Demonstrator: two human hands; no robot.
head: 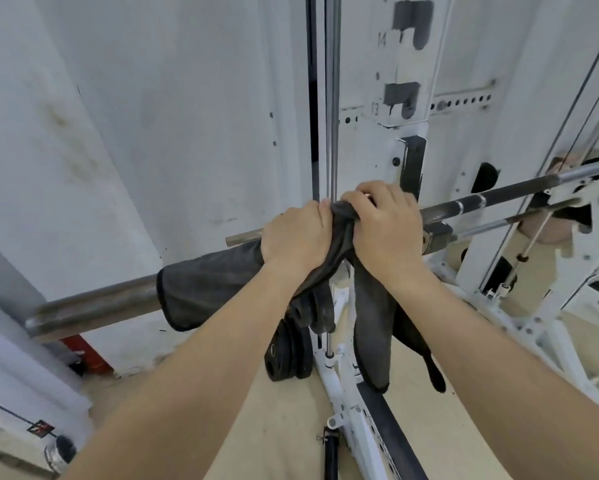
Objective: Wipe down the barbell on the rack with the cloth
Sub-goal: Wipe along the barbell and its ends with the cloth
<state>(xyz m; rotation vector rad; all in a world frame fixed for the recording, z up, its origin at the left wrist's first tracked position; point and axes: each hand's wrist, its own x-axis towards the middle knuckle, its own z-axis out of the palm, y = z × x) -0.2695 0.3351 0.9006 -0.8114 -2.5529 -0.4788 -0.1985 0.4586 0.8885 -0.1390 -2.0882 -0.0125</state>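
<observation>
The barbell runs across the view from its thick steel sleeve point(93, 308) at the lower left to the dark shaft point(492, 199) at the right. A dark grey cloth point(204, 289) is draped over the bar near the white rack upright point(408, 98); one end wraps the sleeve and two ends hang down below the bar. My left hand point(294, 237) grips the cloth over the sleeve. My right hand point(384, 220) presses the bunched cloth onto the bar just to its right, touching the left hand. The bar under both hands is hidden.
A chrome guide rod point(332, 98) stands vertical behind my hands. Black weight plates point(287, 355) lean at the rack's base below. A thinner second bar point(498, 221) runs under the shaft at right. White wall panels fill the left; a red object point(90, 355) sits on the floor.
</observation>
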